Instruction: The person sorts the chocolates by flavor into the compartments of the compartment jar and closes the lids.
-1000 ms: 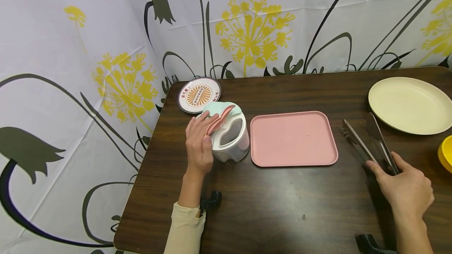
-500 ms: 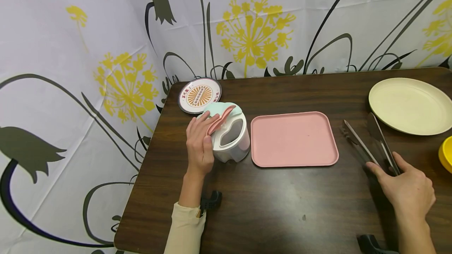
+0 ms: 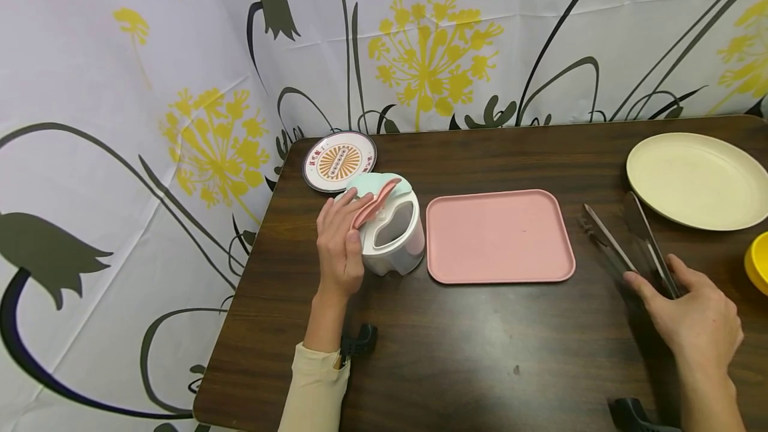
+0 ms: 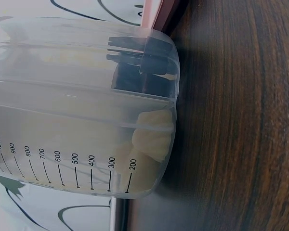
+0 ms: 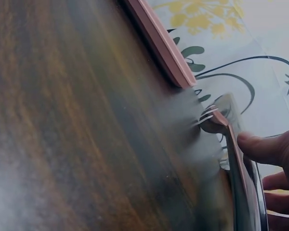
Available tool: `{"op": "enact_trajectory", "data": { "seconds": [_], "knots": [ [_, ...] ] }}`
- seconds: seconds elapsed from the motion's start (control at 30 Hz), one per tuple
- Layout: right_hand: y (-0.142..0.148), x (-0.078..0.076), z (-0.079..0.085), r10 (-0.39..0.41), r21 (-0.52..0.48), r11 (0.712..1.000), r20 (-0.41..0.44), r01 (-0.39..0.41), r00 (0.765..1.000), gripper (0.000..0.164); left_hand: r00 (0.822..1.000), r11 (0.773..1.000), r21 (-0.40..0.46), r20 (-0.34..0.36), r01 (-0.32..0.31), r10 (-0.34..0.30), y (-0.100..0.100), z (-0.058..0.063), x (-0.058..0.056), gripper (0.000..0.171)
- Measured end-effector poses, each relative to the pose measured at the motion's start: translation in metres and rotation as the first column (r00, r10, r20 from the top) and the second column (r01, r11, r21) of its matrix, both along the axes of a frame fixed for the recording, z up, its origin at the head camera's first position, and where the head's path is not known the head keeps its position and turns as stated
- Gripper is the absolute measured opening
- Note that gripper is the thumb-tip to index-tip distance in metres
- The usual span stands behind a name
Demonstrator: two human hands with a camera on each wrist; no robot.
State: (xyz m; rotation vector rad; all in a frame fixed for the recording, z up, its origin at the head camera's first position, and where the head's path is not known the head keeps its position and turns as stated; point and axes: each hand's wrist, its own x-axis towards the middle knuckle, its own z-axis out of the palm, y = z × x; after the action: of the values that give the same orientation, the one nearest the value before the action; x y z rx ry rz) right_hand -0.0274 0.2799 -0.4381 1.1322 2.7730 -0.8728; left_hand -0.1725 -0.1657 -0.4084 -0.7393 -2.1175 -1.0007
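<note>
My left hand (image 3: 341, 245) rests on the lid of a food canister (image 3: 401, 255), its fingers stretched behind the raised pink flap (image 3: 377, 204). A mint flap (image 3: 373, 183) lies flat on the lid, and an opening shows beside the pink flap. Through the see-through wall in the left wrist view, pale chunks (image 4: 154, 134) lie at the bottom, past a measuring scale. At the right, my right hand (image 3: 699, 319) holds metal tongs (image 3: 613, 243) between thumb and fingers, arms spread apart. The right wrist view shows the fork-like tip (image 5: 213, 121) of one arm.
A pink tray (image 3: 500, 237) lies between the canister and the tongs. Behind the canister is a white patterned plate (image 3: 321, 180). A cream oval plate (image 3: 699, 179) sits at the back right, with a yellow bowl (image 3: 759, 262) at the right edge. Flower-printed cloth hangs behind the table.
Almost nothing differs. My right hand has shifted very slightly to the right around the tongs; the left hand, the raised flap and the canister stay in place.
</note>
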Motion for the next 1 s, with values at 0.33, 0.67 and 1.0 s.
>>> {"op": "enact_trajectory", "data": {
  "seconds": [0.33, 0.67, 1.0],
  "knots": [
    [-0.01, -0.008, 0.007, 0.142, 0.152, 0.985, -0.454, -0.081, 0.88, 0.06, 1.0, 1.0, -0.003, 0.004, -0.004, 0.004, 0.0, 0.001, 0.001, 0.055],
    [-0.04, -0.033, 0.018, 0.394, 0.209, 0.909, -0.719, -0.362, 0.572, 0.06, 1.0, 1.0, 0.002, 0.004, 0.001, -0.001, 0.0, 0.001, 0.001, 0.055],
    [-0.102, -0.055, 0.033, 0.551, 0.21, 0.757, -0.714, -0.618, 0.432, 0.056, 1.0, 1.0, 0.0, 0.003, 0.0, 0.0, 0.0, 0.001, 0.001, 0.055]
  ]
}}
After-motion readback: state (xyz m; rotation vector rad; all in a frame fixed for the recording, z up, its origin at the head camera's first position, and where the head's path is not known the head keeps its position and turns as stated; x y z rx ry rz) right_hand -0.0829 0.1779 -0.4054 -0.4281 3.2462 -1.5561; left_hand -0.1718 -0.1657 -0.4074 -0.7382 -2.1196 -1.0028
